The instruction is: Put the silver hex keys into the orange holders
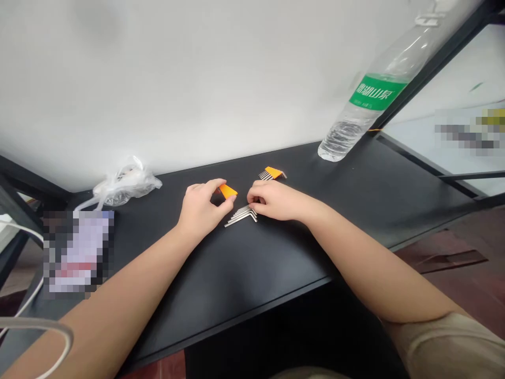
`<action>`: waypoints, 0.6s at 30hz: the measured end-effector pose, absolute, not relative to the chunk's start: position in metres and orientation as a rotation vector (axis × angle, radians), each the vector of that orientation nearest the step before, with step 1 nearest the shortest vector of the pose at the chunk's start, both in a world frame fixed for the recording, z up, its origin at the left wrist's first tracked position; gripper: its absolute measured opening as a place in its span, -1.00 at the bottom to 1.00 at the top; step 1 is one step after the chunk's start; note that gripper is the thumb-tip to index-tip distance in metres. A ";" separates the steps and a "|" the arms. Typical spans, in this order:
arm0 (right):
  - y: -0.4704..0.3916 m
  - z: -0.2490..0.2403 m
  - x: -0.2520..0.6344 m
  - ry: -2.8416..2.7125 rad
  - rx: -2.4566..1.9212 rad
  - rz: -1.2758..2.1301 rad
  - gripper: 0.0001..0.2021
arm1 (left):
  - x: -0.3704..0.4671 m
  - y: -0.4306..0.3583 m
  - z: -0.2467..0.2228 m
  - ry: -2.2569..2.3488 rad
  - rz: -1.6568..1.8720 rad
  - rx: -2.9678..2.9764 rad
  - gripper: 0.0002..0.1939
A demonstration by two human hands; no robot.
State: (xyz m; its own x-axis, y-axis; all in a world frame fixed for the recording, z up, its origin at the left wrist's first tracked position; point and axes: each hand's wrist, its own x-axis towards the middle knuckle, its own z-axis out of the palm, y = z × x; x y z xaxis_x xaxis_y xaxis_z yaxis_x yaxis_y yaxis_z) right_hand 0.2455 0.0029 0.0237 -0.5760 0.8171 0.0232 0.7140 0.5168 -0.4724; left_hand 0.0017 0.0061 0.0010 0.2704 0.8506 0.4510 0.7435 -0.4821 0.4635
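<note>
My left hand (200, 208) pinches an orange hex key holder (228, 191) between thumb and fingers, just above the black tabletop. In front of it lies a row of loose silver L-shaped hex keys (241, 214), fanned side by side with their bends to the right. My right hand (272, 199) is closed over the far end of this row, fingertips pinched at a hex key; the fingers partly hide what they grip. Just behind the right hand rests a second orange holder (273, 172) with several hex keys in it.
A large clear water bottle (379, 92) with a green label stands at the back right. A crumpled clear plastic bag (126, 181) lies at the back left, near a blurred-out item (81, 252). White cables (65, 337) run along the left. A white wall (236, 79) rises behind the black table (236, 295).
</note>
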 end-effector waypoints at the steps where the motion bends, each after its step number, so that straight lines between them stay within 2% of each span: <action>1: 0.001 0.025 0.246 -2.511 -1.297 0.622 -0.93 | 0.002 0.006 0.001 1.506 1.007 2.363 -0.60; 8: -0.010 0.033 0.244 -2.658 -1.234 0.648 -0.94 | -0.001 0.008 -0.001 1.410 1.025 2.228 -0.53; 15: -0.032 0.033 0.219 -2.761 -1.362 0.178 -0.92 | -0.001 0.011 -0.003 1.252 1.100 2.233 -0.50; 18: -0.033 0.036 0.218 -2.656 -1.370 0.334 -0.93 | -0.001 0.013 -0.006 1.154 1.137 2.049 -0.48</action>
State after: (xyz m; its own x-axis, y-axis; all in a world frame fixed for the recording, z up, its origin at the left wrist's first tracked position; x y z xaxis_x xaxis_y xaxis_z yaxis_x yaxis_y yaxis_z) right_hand 0.2178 -0.0326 0.0364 -0.5774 0.8162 0.0176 0.7864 0.5619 -0.2565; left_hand -0.0008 0.0134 -0.0056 0.2836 0.8656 0.4128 0.4258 -0.4994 0.7545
